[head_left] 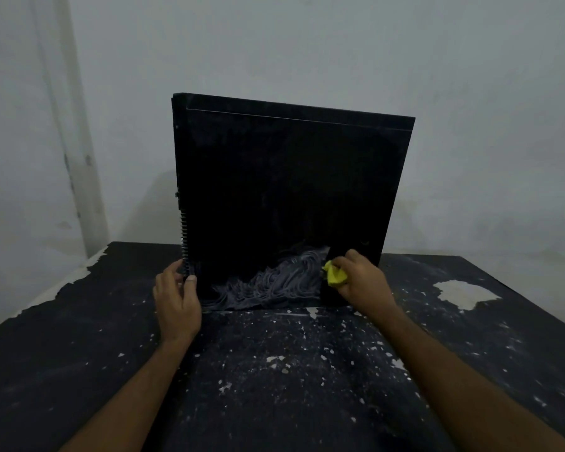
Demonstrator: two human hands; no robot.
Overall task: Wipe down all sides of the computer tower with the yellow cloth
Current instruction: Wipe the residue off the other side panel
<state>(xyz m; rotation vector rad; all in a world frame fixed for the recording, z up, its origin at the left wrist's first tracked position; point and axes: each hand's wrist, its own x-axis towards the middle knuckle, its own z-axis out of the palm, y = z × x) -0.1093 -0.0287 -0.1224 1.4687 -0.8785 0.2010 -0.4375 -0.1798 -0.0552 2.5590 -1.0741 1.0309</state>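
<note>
From the head view, the black computer tower (284,197) stands upright on the dark, paint-flecked bench (274,370), with one big flat side facing the person. The right hand (361,278) has its fingers curled round the bunched-up yellow cloth (334,274) and presses it against the bottom of that big side, near the right corner. The left hand (177,301) grasps the tower's lower left edge, thumb on the front and fingers round the ribbed edge, to keep it from sliding. A patch of grey, streaky dust (274,282) sits low on the side, just left of the cloth, so I think this side is only partly clean. To do it well, the cloth should probably sweep in long rows across the dusty patch and go right down to where the tower meets the bench. It helps to push gently, because the tower is tall and thin and could tip back. The left hand should stay firm while the right one rubs. The cloth is small, so turning it to a clean part may help. The top, back and other sides may still need wiping, though they cannot be seen well here. There is open bench on both sides and in front for turning the tower. The wall (307,44) is close behind, and the bench's left edge (62,288) is near, so turn it slowly.
</note>
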